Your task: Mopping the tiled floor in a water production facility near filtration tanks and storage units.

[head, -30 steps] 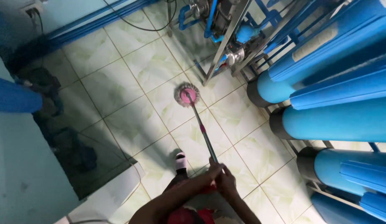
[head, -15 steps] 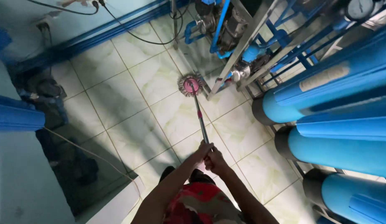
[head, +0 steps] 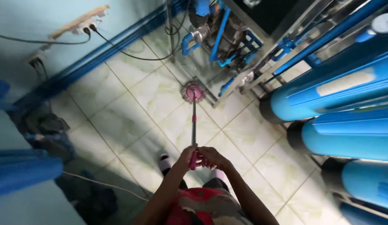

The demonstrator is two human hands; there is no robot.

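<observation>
**Mop pushed out to the foot of the pump frame**

Down on the pale green tiled floor point(head: 131, 112), seen from the head camera, a person stands with both hands wrapped around the near end of a mop handle point(head: 193, 125). The left hand point(head: 185, 157) and the right hand point(head: 213, 157) sit close together, touching or nearly so, both clamped on the pink grip at the pole's top. The pole runs straight away from the body, and the round pink mop head point(head: 192, 91) lies flat on the tiles well out in front, just beside the foot of a metal frame point(head: 260, 54) that carries a steel pump point(head: 221, 35) with blue pipes. One foot in a white-tipped sandal point(head: 164, 163) shows beneath the arms.

Along the right side big blue cylinder tanks point(head: 344, 91) lie stacked close to the mopped strip. A blue skirting point(head: 98, 58) runs along the far wall, where a power strip point(head: 79, 21) hangs with black cables point(head: 131, 52) trailing onto the floor. Dark cloths point(head: 48, 125) sit heaped at the left.

By my reckoning the step in hand is scrubbing the tiles at full reach, right against the frame's base. A next stroke would call for a steady two-handed pull or sideways sweep, keeping the head flat and steering it off the frame leg and the loose cables.
</observation>
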